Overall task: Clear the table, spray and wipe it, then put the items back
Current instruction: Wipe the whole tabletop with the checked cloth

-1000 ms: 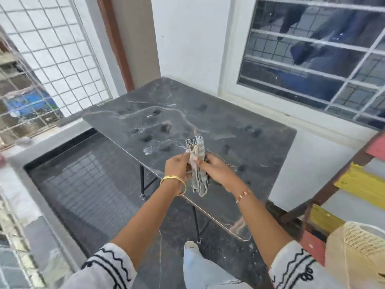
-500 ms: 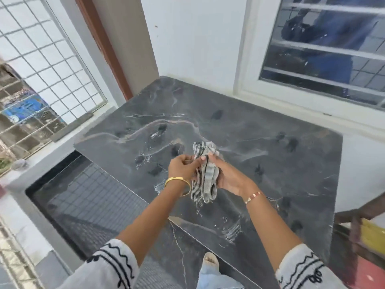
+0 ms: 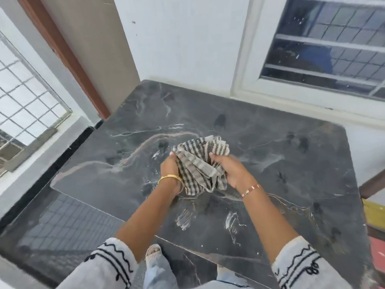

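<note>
A grey and white checked cloth (image 3: 198,163) is bunched between both my hands above the middle of the dark marble table (image 3: 291,163). My left hand (image 3: 169,170) grips its left side, fingers curled under the fabric. My right hand (image 3: 228,167) holds its right side, fingertips dug into the folds. The cloth's lower end hangs just above the tabletop. Wet streaks and droplets show on the marble near the front edge, below my hands.
The table stands in a corner against a white wall and a barred window (image 3: 333,49). A mesh grille (image 3: 25,97) and a low ledge run along the left. A coloured wooden frame (image 3: 375,215) sits at the right edge. My feet stand at the table's front.
I have stepped closer and now look down onto the table. The cloth has gone from a hanging strip to a wider bunch, and my hands have spread apart on it.
</note>
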{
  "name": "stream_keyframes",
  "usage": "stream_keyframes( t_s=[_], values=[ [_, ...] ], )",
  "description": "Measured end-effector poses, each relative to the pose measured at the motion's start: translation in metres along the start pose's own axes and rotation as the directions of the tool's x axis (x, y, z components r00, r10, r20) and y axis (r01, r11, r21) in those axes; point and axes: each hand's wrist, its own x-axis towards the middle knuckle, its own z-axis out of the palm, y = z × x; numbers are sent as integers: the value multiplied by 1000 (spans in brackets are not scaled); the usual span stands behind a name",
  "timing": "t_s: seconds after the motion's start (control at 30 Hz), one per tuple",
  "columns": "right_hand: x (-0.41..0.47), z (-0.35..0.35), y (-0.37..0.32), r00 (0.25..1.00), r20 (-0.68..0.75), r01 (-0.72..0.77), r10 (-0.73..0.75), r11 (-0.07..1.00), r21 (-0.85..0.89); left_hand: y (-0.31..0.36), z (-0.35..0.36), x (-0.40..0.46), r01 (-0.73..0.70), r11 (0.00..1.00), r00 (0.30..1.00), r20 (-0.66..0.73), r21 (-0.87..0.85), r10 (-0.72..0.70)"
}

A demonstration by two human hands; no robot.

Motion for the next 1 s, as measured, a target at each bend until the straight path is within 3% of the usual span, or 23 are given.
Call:
stream_keyframes(
  t_s=[0.13,0.23,0.37,0.57,0.67,0.83,1.0],
  values=[
    [6,41,-1,995,-86,43,-44,999,-11,34,-28,12,62,998,982,180,-2,-61],
    [4,77,-1,985,-109,131,-134,991,-36,58,-48,31,-23,993,948,319,118,-16],
    [0,124,0,981,2,194,-195,974,-114,82,-65,48,-160,960,899,435,230,46],
    [1,140,9,997,2,77,-79,980,185,106,-63,45,-274,907,848,525,320,70],
    [6,135,11,998,3,56,-61,936,349,111,-59,41,-350,866,829,549,357,109],
    [19,123,5,996,-84,-4,27,963,270,119,-57,46,-362,870,825,549,333,133],
    [26,99,-11,966,-230,-60,116,970,236,113,-61,61,-355,844,909,359,401,211]
  ],
)
